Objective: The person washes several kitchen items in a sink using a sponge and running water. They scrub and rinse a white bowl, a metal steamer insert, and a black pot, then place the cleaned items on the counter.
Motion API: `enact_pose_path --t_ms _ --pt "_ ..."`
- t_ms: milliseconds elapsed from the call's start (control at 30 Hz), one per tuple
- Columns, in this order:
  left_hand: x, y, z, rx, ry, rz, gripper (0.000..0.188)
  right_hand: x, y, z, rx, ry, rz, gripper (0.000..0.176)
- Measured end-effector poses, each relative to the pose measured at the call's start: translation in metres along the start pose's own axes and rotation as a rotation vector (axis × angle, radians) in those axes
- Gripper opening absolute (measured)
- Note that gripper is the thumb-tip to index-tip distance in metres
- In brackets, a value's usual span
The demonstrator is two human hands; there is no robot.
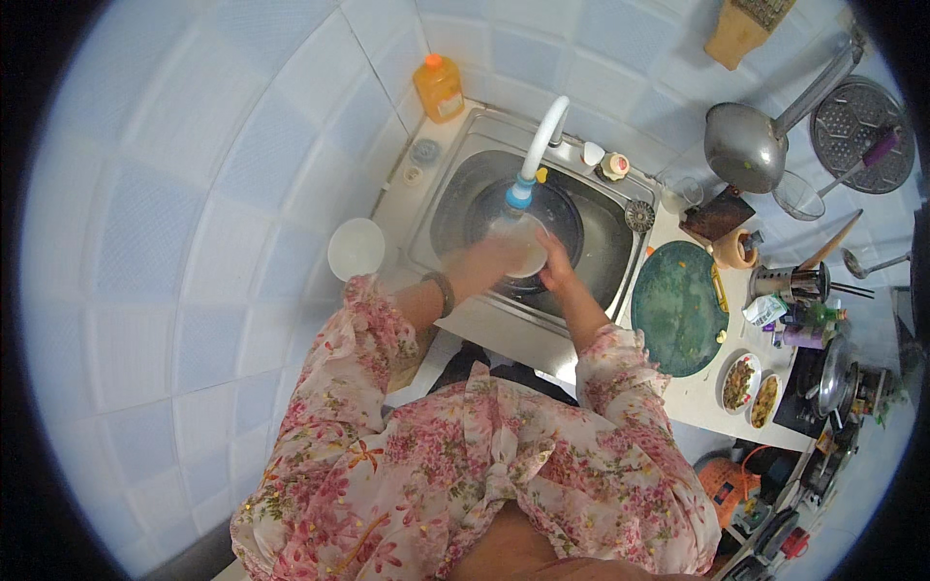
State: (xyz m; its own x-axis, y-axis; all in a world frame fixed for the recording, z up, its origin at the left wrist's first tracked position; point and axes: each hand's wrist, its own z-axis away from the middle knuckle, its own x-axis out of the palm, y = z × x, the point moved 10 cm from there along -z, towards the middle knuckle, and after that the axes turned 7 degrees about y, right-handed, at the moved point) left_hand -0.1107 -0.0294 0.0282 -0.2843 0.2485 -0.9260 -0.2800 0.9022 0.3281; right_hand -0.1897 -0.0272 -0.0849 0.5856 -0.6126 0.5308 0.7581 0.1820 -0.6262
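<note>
Over a stainless steel sink (610,269), my right hand (556,261) grips the right rim of a pale bowl (527,250). My left hand (494,258), blurred by motion, lies at the bowl's left side, its fingers partly inside; their exact pose cannot be made out. Directly above the bowl is the blue nozzle of a white faucet (541,141). Beneath the hands, a dark round basin (570,210) sits in the sink. A white bowl (356,250) stands on the counter left of the sink.
An orange bottle (439,91) stands at the sink's back left corner. Right of the sink lie a green cutting board (679,312) with a yellow-handled tool, and two dishes of food (740,381). A wok ladle (748,145) and strainers hang on the tiled wall.
</note>
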Motion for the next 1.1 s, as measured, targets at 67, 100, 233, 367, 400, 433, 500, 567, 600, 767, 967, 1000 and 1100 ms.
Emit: enact_pose_path --t_ms 67,100,233,367,400,433,500,567,600,767,967,1000,1100 --pt "0.005 -0.005 -0.002 -0.106 -0.033 -0.048 0.035 0.007 0.005 -0.003 0.008 -0.001 -0.092 0.033" --pt "0.005 -0.007 -0.005 -0.191 -0.005 0.043 0.036 0.014 0.005 -0.003 -0.010 -0.048 -0.131 0.033" --pt "0.001 -0.003 0.001 -0.209 -0.018 0.165 0.043 0.010 0.027 0.000 0.234 0.023 -0.213 0.028" --pt "-0.020 0.012 0.002 0.049 0.055 0.028 0.050 0.020 0.004 0.000 0.089 -0.115 -0.005 0.029" --pt "-0.022 0.007 -0.001 -0.026 0.073 0.086 0.049 0.018 0.000 -0.003 0.083 -0.095 -0.027 0.031" --pt "-0.013 -0.001 -0.004 -0.153 0.016 0.111 0.048 0.024 -0.005 -0.003 0.036 -0.149 -0.043 0.033" --pt "-0.007 -0.012 -0.006 -0.317 0.005 0.180 0.048 0.020 -0.001 -0.008 0.100 -0.115 -0.186 0.034" --pt "-0.007 -0.005 -0.010 -0.239 0.035 0.207 0.048 0.018 0.006 -0.011 0.163 -0.137 -0.200 0.032" --pt "-0.016 0.005 -0.010 -0.057 0.094 0.197 0.048 0.014 0.013 -0.013 0.195 -0.105 -0.150 0.030" --pt "0.016 -0.017 0.001 -0.202 -0.109 0.074 0.043 0.001 0.012 -0.018 0.055 -0.040 -0.029 0.041" --pt "0.009 -0.003 -0.004 -0.102 -0.025 0.201 0.044 -0.005 0.025 -0.011 0.249 -0.004 -0.133 0.039" --pt "0.010 0.006 -0.005 0.024 -0.064 0.059 0.046 -0.002 0.019 -0.014 0.188 -0.043 -0.042 0.041" --pt "0.006 -0.010 -0.008 -0.158 -0.040 0.161 0.045 0.004 0.008 -0.018 0.114 -0.147 -0.096 0.044"
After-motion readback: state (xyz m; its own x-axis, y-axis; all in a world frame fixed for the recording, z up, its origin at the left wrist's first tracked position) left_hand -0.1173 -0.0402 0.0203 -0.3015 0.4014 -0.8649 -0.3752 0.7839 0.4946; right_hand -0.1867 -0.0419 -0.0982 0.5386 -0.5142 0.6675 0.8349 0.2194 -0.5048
